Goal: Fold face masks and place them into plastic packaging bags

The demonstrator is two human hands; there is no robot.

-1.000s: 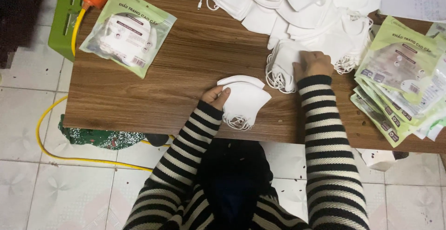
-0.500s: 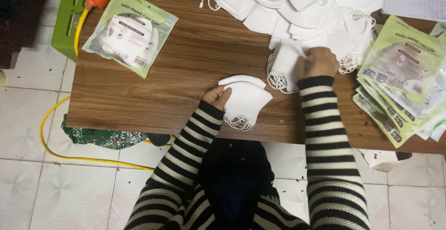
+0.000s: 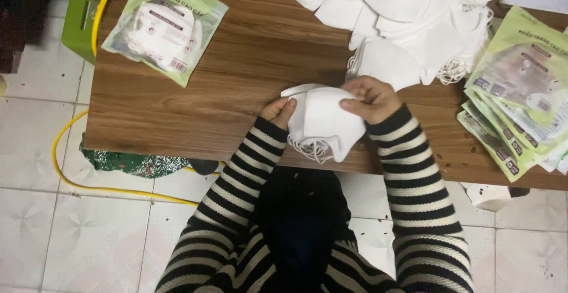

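Head view: both hands work a small stack of folded white masks (image 3: 324,120) at the near edge of the worktop (image 3: 248,68), roughly at its middle. The left hand (image 3: 278,111) is closed on the stack's left side, thumb against the top mask. The right hand (image 3: 370,98) pinches the upper right edge of the top mask between thumb and fingers. White ear loops (image 3: 310,149) hang from the stack over the near edge.

Status, judged from the layout:
- Done: one sealed green pack (image 3: 163,27) holding masks lies at the far left corner of the worktop.
- In hand: the stack appears to be in the gathering and aligning stage; it is not in any bag.
- Left: a large heap of loose masks (image 3: 402,15) covers the far right part of the worktop, just beyond the right hand. A pile of flat green bags (image 3: 515,98) sits at the right edge, apparently unfilled, though their contents cannot be confirmed.

With one pack finished and a large loose heap left, the work reads as early in the batch.
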